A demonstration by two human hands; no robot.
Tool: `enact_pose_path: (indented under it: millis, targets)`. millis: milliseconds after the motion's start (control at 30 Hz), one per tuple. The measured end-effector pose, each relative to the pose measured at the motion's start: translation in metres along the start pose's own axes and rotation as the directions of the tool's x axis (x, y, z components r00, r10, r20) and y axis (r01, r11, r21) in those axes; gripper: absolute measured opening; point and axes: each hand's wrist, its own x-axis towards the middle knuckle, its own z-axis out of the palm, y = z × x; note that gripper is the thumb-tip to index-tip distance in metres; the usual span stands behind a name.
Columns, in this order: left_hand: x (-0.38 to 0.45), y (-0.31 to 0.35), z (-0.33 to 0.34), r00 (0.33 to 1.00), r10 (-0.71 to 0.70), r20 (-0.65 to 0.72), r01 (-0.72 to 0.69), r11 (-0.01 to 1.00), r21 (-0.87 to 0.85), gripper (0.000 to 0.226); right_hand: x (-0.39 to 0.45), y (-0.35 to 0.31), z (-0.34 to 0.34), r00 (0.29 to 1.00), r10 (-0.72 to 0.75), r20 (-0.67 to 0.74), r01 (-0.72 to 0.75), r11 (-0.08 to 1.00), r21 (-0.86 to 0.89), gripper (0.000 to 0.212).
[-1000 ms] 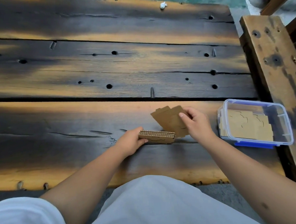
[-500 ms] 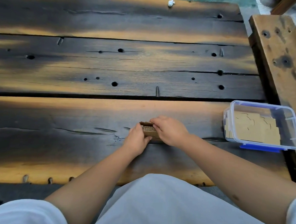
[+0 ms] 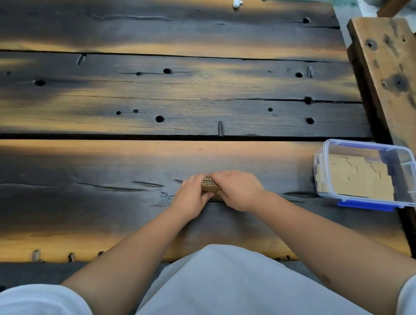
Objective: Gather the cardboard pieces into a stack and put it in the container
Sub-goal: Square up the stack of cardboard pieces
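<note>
On the near plank of the charred wooden worktop (image 3: 130, 161), both hands close around the stack of cardboard pieces (image 3: 209, 185): left hand (image 3: 192, 196) grips its left end, right hand (image 3: 237, 189) covers top and right end. Corrugated edges show between them. Step in hand: squaring the stack, probably. The clear plastic container (image 3: 405, 171) sits well apart to the right, lid off, cardboard already inside. Next move calls for a firm pinch, lift, and carry rightward without fanning the pieces.
</note>
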Motion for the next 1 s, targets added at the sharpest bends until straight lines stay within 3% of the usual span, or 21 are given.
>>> enact_pose_path:
  millis: [67,133,233,333,433,567,700,767,833,1000]
  targets:
    - [0.001,-0.001,-0.004,0.999,-0.003,0.054,0.003,1.000,0.000,0.034,0.000,0.004,-0.002,1.000,-0.011,0.010,0.010,0.998,0.062,0.051]
    - [0.003,-0.001,-0.007,0.996,-0.002,0.092,0.000,1.000,0.013,0.024,-0.007,0.010,-0.003,0.996,0.021,-0.087,-0.007,0.988,0.151,0.070]
    - [0.007,0.000,-0.009,0.994,0.008,0.109,-0.008,1.000,0.003,0.023,-0.032,0.021,0.007,0.928,0.258,-0.270,-0.136,0.906,0.401,0.082]
    - [0.009,-0.001,-0.010,0.991,-0.002,0.131,0.002,1.000,0.003,0.026,-0.059,0.033,0.028,0.835,0.529,-0.153,-0.311,0.682,0.662,0.089]
    - [0.009,-0.002,-0.011,0.990,-0.012,0.139,0.010,1.000,0.016,0.027,-0.067,0.034,0.046,0.822,0.569,-0.020,-0.427,0.640,0.638,0.093]
    - [0.008,-0.001,-0.013,0.990,-0.004,0.142,-0.002,0.999,0.038,0.026,-0.058,0.025,0.056,0.856,0.512,0.069,-0.451,0.675,0.584,0.081]
    - [0.007,-0.001,-0.017,0.985,0.002,0.175,-0.031,0.986,0.162,0.032,-0.051,0.025,0.056,0.825,0.564,-0.031,-0.507,0.764,0.398,0.058]
    - [0.008,-0.002,-0.018,0.982,0.000,0.189,-0.041,0.976,0.213,0.031,-0.051,0.027,0.055,0.833,0.550,-0.057,-0.497,0.790,0.359,0.036]
    - [0.008,0.000,-0.019,0.982,-0.013,0.190,-0.031,0.972,0.232,0.028,-0.050,0.029,0.053,0.848,0.527,-0.059,-0.473,0.801,0.368,0.018]
    - [0.009,0.008,-0.026,0.978,-0.004,0.207,-0.015,0.996,0.086,0.028,-0.055,0.031,0.039,0.898,0.439,0.006,-0.383,0.777,0.499,0.021]
